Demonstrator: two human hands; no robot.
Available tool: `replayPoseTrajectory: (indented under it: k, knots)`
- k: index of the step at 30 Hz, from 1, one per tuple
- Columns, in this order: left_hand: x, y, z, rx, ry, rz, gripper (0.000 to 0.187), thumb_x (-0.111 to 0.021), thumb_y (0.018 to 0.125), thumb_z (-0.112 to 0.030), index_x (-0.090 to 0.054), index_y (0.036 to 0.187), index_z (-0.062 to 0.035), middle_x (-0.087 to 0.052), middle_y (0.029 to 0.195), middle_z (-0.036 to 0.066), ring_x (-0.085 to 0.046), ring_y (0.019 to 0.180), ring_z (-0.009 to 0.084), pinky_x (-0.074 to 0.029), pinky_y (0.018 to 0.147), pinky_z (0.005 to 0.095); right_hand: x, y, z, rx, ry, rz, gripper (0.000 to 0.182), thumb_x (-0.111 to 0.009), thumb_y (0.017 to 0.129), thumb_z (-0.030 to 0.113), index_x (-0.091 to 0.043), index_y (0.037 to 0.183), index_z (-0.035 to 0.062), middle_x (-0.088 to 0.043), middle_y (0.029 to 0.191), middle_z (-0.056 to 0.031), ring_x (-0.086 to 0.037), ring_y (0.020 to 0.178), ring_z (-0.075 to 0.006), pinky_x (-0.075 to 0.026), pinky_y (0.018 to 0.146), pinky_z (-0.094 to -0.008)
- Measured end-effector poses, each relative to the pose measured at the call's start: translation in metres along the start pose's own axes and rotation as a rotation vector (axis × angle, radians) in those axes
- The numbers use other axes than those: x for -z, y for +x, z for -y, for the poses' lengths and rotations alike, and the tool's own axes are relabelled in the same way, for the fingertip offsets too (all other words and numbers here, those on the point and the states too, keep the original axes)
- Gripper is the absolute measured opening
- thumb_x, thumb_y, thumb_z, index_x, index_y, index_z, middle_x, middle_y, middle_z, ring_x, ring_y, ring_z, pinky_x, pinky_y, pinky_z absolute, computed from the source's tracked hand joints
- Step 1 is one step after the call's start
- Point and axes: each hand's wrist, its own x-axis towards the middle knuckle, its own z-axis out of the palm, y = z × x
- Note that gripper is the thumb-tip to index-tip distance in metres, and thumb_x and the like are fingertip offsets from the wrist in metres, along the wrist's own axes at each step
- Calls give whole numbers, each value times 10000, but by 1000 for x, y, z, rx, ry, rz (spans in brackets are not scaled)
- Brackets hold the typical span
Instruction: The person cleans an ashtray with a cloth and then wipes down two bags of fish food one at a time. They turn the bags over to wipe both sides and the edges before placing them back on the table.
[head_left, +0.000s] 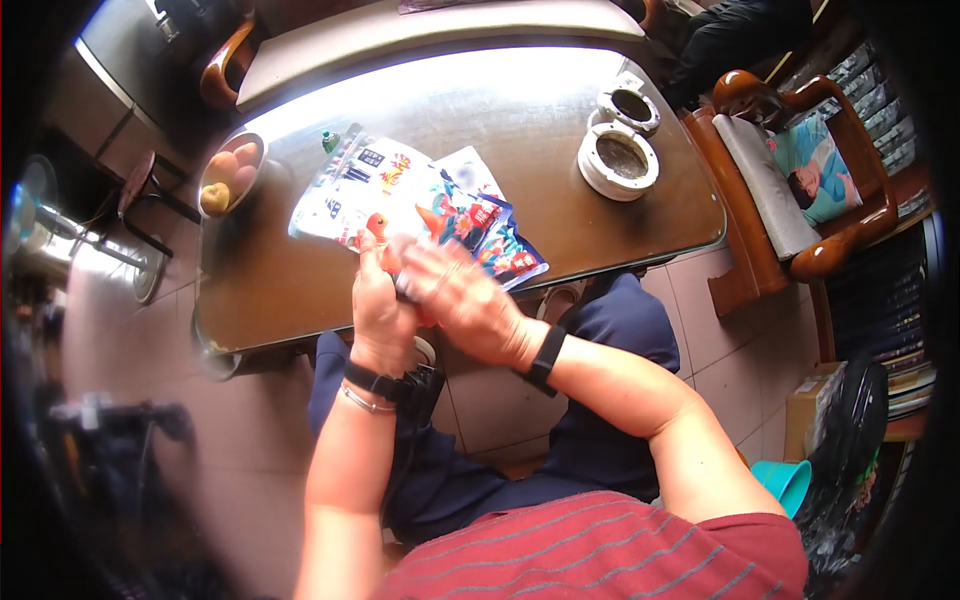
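Observation:
My left hand [383,310] is raised at the table's near edge, thumb up, its other fingers partly hidden. Orange-red patches of a small object [427,319] show between my palms; its kind I cannot make out. Against it and across the left hand lies my right hand [465,305], its fingers smeared by motion. Just beyond both hands, a white and blue printed plastic bag [345,195] lies flat, with orange fish pictures and red lettering. A second blue printed packet [512,255] sticks out beside it on the right.
The brown table [270,285] carries a bowl [262,150] of peach-like fruit at left, a small green-capped item [330,141] behind the bag, and two round white ashtray-like dishes [620,185] at right. A wooden armchair [735,245] stands to the right, with a bench [440,40] behind.

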Motion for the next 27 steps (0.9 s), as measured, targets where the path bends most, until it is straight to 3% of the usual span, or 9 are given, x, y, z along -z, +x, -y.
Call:
replayPoseTrajectory:
  k: [3,5,8,10,13,16,17,21,27]
  knots:
    - [16,3,-5,63,-84,177,532,-345,1102,-428,-518,1343,14,-636,1269,137,-633,1155,250,-526,994,405,3,2,-4,136,92,61,374,-597,891,69,-605,1264,41,-532,1456,-190,-467,1409,-316,-339,1181,-505]
    - [-1,-8,-15,75,-20,-9,575,-320,1099,-460,-507,1357,19,-628,1287,151,-627,1169,270,-515,1012,429,12,6,-21,99,54,30,353,-589,872,26,-618,1221,77,-559,1428,-164,-513,1366,-321,-375,1161,-496]
    - [-19,-17,-30,54,-104,91,579,-331,1098,-453,-488,1389,22,-600,1349,180,-614,1219,304,-494,1063,456,22,9,-51,-179,-162,-164,324,-561,906,-58,-626,1212,29,-636,1295,-219,-611,1208,-379,-490,1033,-452]
    - [-17,-20,-32,32,-37,92,569,-345,1098,-441,-484,1395,24,-597,1357,177,-615,1220,305,-497,1063,456,32,11,-64,-399,0,-120,329,-582,879,-22,-612,1206,-17,-644,1257,-232,-614,1193,-372,-477,1029,-452]
    - [-13,-22,-35,41,50,123,545,-379,1096,-413,-454,1427,13,-583,1386,167,-605,1240,312,-492,1070,472,52,28,-53,-675,270,-429,277,-564,931,1,-639,1197,-14,-644,1252,-238,-592,1226,-370,-462,1038,-463]
    - [-3,-19,-17,108,72,191,530,-421,1091,-390,-421,1461,-12,-567,1410,149,-604,1241,300,-497,1062,469,48,28,-48,-254,19,-327,261,-583,932,23,-654,1180,-19,-635,1276,-246,-563,1264,-392,-421,1089,-479]
    - [-4,-20,-10,99,117,177,483,-431,1093,-347,-438,1446,-17,-581,1382,138,-608,1224,273,-508,1045,444,42,25,-40,-215,16,-98,284,-577,940,44,-650,1204,-30,-608,1313,-265,-537,1287,-423,-375,1133,-488]
    - [1,-19,7,94,196,170,454,-471,1083,-324,-444,1456,-66,-575,1388,104,-591,1235,231,-508,1038,402,11,17,-19,-395,104,-162,354,-576,954,17,-610,1305,-19,-582,1359,-255,-528,1301,-410,-395,1127,-431]
    - [8,-13,9,94,169,212,523,-483,1069,-398,-434,1473,-70,-551,1431,105,-570,1273,238,-481,1072,396,17,23,-21,-91,117,-36,428,-568,903,-11,-567,1330,-38,-568,1372,-258,-513,1333,-388,-406,1128,-448]
